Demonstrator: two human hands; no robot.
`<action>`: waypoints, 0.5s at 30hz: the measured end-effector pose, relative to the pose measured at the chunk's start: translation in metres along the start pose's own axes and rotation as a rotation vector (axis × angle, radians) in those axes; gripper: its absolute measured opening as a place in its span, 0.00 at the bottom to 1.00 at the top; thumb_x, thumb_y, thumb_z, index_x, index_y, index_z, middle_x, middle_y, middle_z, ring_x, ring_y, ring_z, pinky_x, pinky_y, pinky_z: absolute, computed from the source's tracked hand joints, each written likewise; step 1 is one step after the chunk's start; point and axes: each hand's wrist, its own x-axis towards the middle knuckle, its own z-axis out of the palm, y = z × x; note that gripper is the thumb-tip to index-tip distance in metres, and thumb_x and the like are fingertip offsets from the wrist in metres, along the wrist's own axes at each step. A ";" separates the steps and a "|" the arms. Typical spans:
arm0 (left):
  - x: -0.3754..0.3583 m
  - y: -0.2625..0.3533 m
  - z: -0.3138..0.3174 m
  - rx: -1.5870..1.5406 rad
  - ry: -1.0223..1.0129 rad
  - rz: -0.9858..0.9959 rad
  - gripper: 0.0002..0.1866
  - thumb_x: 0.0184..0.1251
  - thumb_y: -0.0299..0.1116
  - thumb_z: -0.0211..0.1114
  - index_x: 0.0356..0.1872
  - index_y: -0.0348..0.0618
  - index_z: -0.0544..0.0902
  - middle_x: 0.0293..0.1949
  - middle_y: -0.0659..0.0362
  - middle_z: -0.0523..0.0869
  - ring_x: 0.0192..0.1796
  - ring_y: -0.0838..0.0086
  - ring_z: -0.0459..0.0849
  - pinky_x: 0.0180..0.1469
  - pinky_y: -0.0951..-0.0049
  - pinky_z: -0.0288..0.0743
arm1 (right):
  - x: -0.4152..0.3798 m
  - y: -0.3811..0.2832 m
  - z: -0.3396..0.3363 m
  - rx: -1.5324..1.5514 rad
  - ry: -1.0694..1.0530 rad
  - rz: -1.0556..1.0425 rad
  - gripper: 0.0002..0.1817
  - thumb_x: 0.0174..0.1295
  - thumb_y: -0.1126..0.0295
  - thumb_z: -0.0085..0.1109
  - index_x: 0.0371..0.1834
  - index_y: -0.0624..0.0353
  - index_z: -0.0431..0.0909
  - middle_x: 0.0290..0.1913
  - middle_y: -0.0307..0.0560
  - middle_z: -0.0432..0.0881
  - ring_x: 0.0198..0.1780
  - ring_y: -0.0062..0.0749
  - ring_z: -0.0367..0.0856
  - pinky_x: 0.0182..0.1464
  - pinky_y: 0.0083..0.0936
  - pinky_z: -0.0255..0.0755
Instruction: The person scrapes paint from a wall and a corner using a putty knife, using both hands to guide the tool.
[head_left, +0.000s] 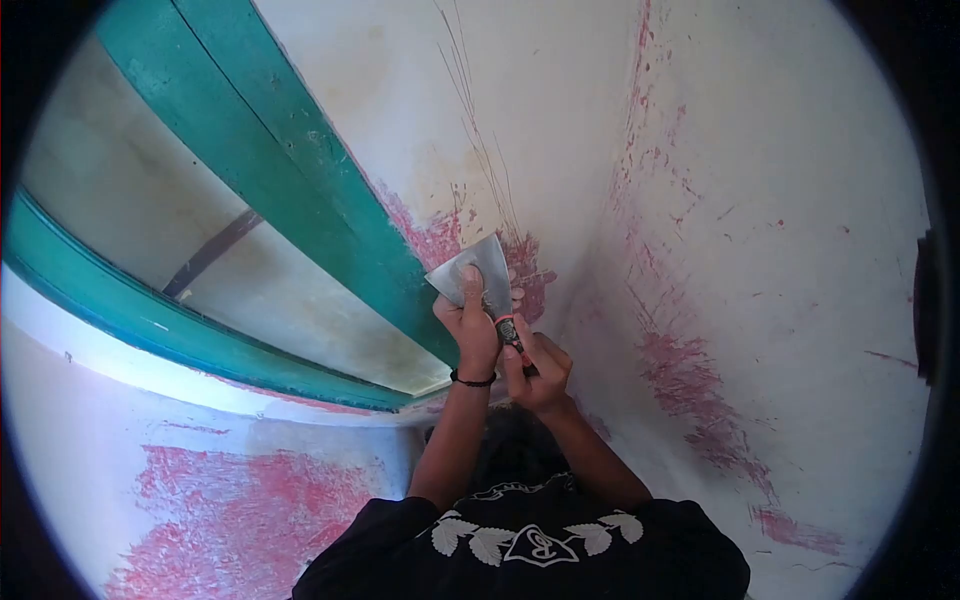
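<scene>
A wide metal scraper point(486, 262) is held up near the middle of the head view, its broad blade tilted toward the upper left. My left hand point(472, 325), with a black band at the wrist, grips the blade, the thumb lying flat on the metal. Just to the right, my right hand point(540, 372) is closed on the scraper's black and red handle point(511, 335). Part of the left fingers is hidden behind the blade.
A teal wooden frame point(300, 170) runs diagonally at the left. Pale walls point(800, 250) bear red patches point(690, 390), also at the lower left point(240, 510). Thin cracks run above the scraper. A black shirt point(500, 560) with a white print fills the bottom.
</scene>
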 end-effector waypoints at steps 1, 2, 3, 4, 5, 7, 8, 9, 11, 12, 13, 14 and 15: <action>0.004 -0.001 0.001 0.006 -0.004 0.019 0.17 0.79 0.41 0.60 0.44 0.31 0.82 0.32 0.50 0.89 0.25 0.71 0.87 0.26 0.74 0.81 | 0.007 0.000 0.000 0.010 0.004 -0.013 0.23 0.61 0.78 0.62 0.61 0.73 0.79 0.25 0.48 0.78 0.22 0.31 0.75 0.27 0.26 0.71; 0.007 -0.002 0.001 0.013 -0.004 0.038 0.17 0.79 0.41 0.59 0.43 0.32 0.82 0.32 0.50 0.89 0.25 0.71 0.87 0.26 0.74 0.81 | 0.011 0.001 0.001 0.021 0.006 -0.026 0.23 0.61 0.78 0.62 0.60 0.73 0.79 0.24 0.47 0.77 0.22 0.30 0.74 0.26 0.25 0.70; 0.008 -0.003 0.000 0.022 -0.003 0.054 0.17 0.79 0.42 0.58 0.43 0.33 0.82 0.31 0.50 0.89 0.24 0.71 0.86 0.25 0.74 0.80 | 0.011 0.003 0.002 0.024 0.002 -0.032 0.23 0.61 0.78 0.62 0.61 0.72 0.78 0.25 0.48 0.78 0.22 0.30 0.74 0.26 0.25 0.70; 0.006 -0.004 -0.001 0.025 0.007 0.037 0.17 0.79 0.41 0.58 0.42 0.33 0.82 0.31 0.50 0.88 0.24 0.71 0.86 0.25 0.74 0.81 | 0.008 0.005 0.001 0.026 -0.001 -0.037 0.24 0.61 0.77 0.63 0.62 0.71 0.78 0.25 0.49 0.78 0.22 0.29 0.75 0.26 0.25 0.71; 0.001 -0.005 -0.001 0.029 0.015 0.018 0.18 0.79 0.41 0.58 0.42 0.33 0.82 0.31 0.50 0.88 0.24 0.71 0.86 0.25 0.73 0.81 | 0.005 0.006 0.001 0.027 -0.003 -0.041 0.24 0.61 0.77 0.63 0.63 0.71 0.78 0.25 0.50 0.79 0.22 0.29 0.75 0.26 0.25 0.71; 0.000 -0.011 -0.003 0.038 0.018 0.012 0.18 0.79 0.41 0.58 0.41 0.32 0.81 0.31 0.50 0.88 0.24 0.70 0.86 0.25 0.73 0.81 | -0.004 0.003 -0.002 0.017 -0.030 0.034 0.24 0.61 0.77 0.63 0.62 0.71 0.78 0.25 0.49 0.78 0.22 0.29 0.74 0.26 0.25 0.71; 0.001 -0.016 -0.007 0.048 0.014 0.022 0.18 0.80 0.41 0.57 0.41 0.32 0.81 0.31 0.50 0.88 0.24 0.70 0.87 0.25 0.73 0.81 | -0.007 0.000 -0.002 0.011 -0.042 0.075 0.24 0.61 0.77 0.63 0.62 0.71 0.79 0.24 0.49 0.78 0.22 0.29 0.74 0.26 0.25 0.70; 0.001 -0.019 -0.011 0.058 0.008 0.031 0.18 0.80 0.41 0.57 0.41 0.32 0.81 0.31 0.50 0.88 0.24 0.70 0.87 0.25 0.73 0.82 | -0.004 -0.002 0.000 -0.003 -0.025 0.053 0.24 0.61 0.77 0.63 0.62 0.71 0.79 0.24 0.48 0.78 0.22 0.29 0.74 0.26 0.25 0.70; 0.004 -0.004 -0.001 0.034 -0.011 -0.010 0.19 0.80 0.42 0.57 0.41 0.31 0.81 0.31 0.50 0.88 0.24 0.70 0.87 0.25 0.73 0.82 | 0.007 -0.004 0.000 -0.039 0.002 0.005 0.23 0.61 0.77 0.63 0.62 0.71 0.79 0.23 0.48 0.78 0.22 0.28 0.73 0.26 0.25 0.70; 0.006 0.002 0.003 0.019 -0.020 -0.027 0.19 0.80 0.42 0.57 0.41 0.31 0.81 0.30 0.50 0.88 0.24 0.70 0.87 0.25 0.73 0.82 | 0.009 -0.009 -0.002 -0.041 -0.013 0.027 0.23 0.61 0.78 0.63 0.61 0.72 0.79 0.24 0.48 0.79 0.22 0.28 0.74 0.27 0.24 0.70; 0.005 0.002 0.002 0.020 -0.024 -0.025 0.19 0.80 0.42 0.57 0.41 0.31 0.81 0.31 0.50 0.88 0.24 0.70 0.87 0.25 0.73 0.82 | 0.012 -0.014 -0.003 -0.043 -0.027 0.050 0.23 0.60 0.78 0.62 0.61 0.74 0.78 0.25 0.49 0.80 0.23 0.27 0.74 0.28 0.23 0.71; 0.004 0.003 0.001 0.022 -0.028 -0.021 0.19 0.80 0.42 0.57 0.41 0.31 0.81 0.31 0.50 0.88 0.24 0.70 0.87 0.25 0.73 0.82 | 0.012 -0.016 -0.003 -0.043 -0.039 0.072 0.23 0.60 0.79 0.61 0.61 0.75 0.78 0.27 0.50 0.81 0.23 0.26 0.74 0.29 0.22 0.71; 0.004 0.003 -0.001 0.023 -0.035 -0.014 0.19 0.80 0.42 0.57 0.41 0.31 0.81 0.31 0.50 0.88 0.24 0.70 0.87 0.25 0.73 0.82 | 0.009 -0.016 -0.003 -0.041 -0.048 0.086 0.23 0.60 0.79 0.61 0.61 0.75 0.78 0.27 0.50 0.81 0.24 0.26 0.75 0.30 0.22 0.71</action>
